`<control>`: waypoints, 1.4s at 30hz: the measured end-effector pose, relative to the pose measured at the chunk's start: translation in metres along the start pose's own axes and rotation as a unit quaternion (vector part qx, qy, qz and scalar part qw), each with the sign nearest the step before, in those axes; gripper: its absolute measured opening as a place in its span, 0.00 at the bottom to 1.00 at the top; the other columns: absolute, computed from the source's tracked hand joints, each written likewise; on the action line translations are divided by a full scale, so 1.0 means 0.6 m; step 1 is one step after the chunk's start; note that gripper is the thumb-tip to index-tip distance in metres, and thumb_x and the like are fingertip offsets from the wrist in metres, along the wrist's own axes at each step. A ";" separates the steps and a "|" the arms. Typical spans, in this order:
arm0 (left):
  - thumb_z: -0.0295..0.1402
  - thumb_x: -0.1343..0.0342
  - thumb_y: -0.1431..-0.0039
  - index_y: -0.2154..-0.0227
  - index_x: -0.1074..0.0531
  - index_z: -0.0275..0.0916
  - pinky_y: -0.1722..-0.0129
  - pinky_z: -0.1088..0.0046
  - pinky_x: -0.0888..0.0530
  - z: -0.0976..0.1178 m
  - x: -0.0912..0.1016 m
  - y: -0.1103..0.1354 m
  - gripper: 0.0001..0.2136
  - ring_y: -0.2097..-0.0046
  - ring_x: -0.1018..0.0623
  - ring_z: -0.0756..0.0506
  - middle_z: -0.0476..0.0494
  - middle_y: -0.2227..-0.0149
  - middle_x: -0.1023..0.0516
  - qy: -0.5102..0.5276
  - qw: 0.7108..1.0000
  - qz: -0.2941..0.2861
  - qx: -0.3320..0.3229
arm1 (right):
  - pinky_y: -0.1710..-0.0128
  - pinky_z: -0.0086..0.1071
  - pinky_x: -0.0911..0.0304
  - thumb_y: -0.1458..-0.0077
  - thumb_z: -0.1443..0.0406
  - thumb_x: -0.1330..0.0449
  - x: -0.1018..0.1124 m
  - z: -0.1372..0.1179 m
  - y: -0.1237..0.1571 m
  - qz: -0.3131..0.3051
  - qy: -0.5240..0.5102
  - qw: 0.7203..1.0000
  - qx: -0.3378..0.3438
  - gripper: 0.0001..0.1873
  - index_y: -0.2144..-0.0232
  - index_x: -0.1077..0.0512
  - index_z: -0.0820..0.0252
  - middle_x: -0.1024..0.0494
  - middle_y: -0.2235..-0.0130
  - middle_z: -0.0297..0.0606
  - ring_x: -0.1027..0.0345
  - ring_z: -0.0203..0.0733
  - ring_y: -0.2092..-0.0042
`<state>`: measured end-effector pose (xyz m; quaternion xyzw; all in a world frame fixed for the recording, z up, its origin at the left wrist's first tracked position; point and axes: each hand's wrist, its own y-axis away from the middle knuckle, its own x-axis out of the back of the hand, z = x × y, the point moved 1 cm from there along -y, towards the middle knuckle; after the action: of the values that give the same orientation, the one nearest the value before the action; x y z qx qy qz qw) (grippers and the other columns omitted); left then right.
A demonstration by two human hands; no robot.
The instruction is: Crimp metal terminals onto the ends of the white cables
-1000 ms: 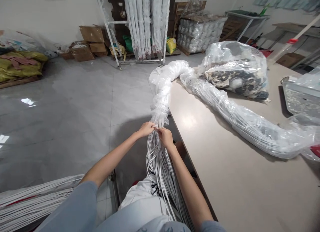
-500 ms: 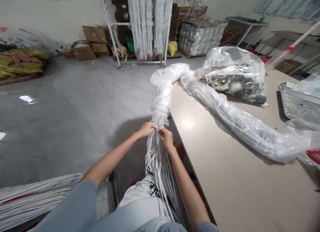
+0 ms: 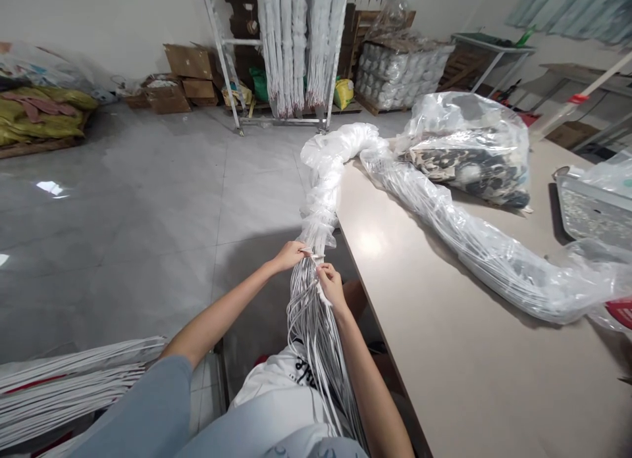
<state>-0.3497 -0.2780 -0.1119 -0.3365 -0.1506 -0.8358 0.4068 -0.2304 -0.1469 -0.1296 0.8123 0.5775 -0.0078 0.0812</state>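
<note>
A long bundle of thin white cables [image 3: 309,313] runs from the table corner down over my lap, its upper stretch wrapped in clear plastic film [image 3: 323,188]. Just below where the wrap ends, my left hand [image 3: 289,255] pinches a thin white strip [image 3: 316,256] at the bundle's left side. My right hand [image 3: 332,285], closed and slightly lower on the right, grips the strip too, and a pale tail hangs beneath its fingers. Whether the strip passes all the way round the cables is hidden.
On the table [image 3: 474,366] to my right lie a plastic-sleeved cable bundle [image 3: 459,234], a clear bag of dark and pale pieces [image 3: 469,155] and a metal tray [image 3: 597,208]. More cables [image 3: 74,392] lie at lower left. A rack [image 3: 220,50] with hanging bundles stands ahead.
My right hand has drawn down and slightly right, away from the left, and more of the white strip shows between them. My left hand has stayed nearly in place.
</note>
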 end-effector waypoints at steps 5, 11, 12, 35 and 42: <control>0.31 0.49 0.44 0.80 0.27 0.32 0.71 0.77 0.39 -0.025 -0.007 0.015 0.12 0.73 0.34 0.52 0.49 0.77 0.31 0.014 0.999 0.043 -0.029 | 0.73 0.28 0.36 0.53 0.53 0.38 0.012 -0.001 0.012 0.000 -0.168 0.983 -0.068 0.16 0.76 0.27 0.62 0.26 0.71 0.38 0.35 0.36 0.70; 0.32 0.48 0.40 0.72 0.25 0.34 0.66 0.75 0.34 -0.057 -0.014 0.037 0.10 0.70 0.30 0.51 0.46 0.73 0.27 -0.001 0.997 0.040 -0.067 | 0.78 0.22 0.38 0.48 0.60 0.42 0.012 0.002 0.008 -0.009 -0.328 0.939 -0.100 0.08 0.69 0.29 0.58 0.30 0.74 0.32 0.34 0.33 0.70; 0.33 0.49 0.39 0.72 0.26 0.34 0.65 0.74 0.32 -0.062 -0.015 0.038 0.11 0.69 0.29 0.51 0.46 0.72 0.27 -0.008 0.997 0.041 -0.067 | 0.79 0.21 0.38 0.46 0.61 0.43 0.011 0.002 0.006 -0.014 -0.348 0.932 -0.104 0.07 0.71 0.30 0.59 0.32 0.75 0.31 0.36 0.32 0.72; 0.36 0.46 0.40 0.65 0.28 0.32 0.58 0.64 0.28 -0.100 0.002 0.004 0.10 0.61 0.25 0.47 0.44 0.64 0.25 0.040 0.999 -0.021 0.023 | 0.85 0.24 0.64 0.53 0.58 0.39 0.014 -0.057 0.041 -0.012 -0.204 0.975 -0.092 0.15 0.81 0.35 0.61 0.49 0.82 0.24 0.64 0.26 0.82; 0.36 0.47 0.40 0.73 0.31 0.33 0.61 0.70 0.30 -0.074 -0.023 0.053 0.11 0.63 0.28 0.49 0.45 0.66 0.27 0.124 0.984 0.081 0.096 | 0.77 0.25 0.47 0.53 0.58 0.39 0.005 -0.077 -0.008 0.006 -0.145 0.988 -0.059 0.13 0.78 0.29 0.63 0.31 0.77 0.33 0.44 0.31 0.75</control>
<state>-0.3383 -0.3132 -0.1546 -0.2005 -0.1509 -0.8167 0.5196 -0.2378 -0.1360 -0.0852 0.7997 0.5543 -0.0915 0.2118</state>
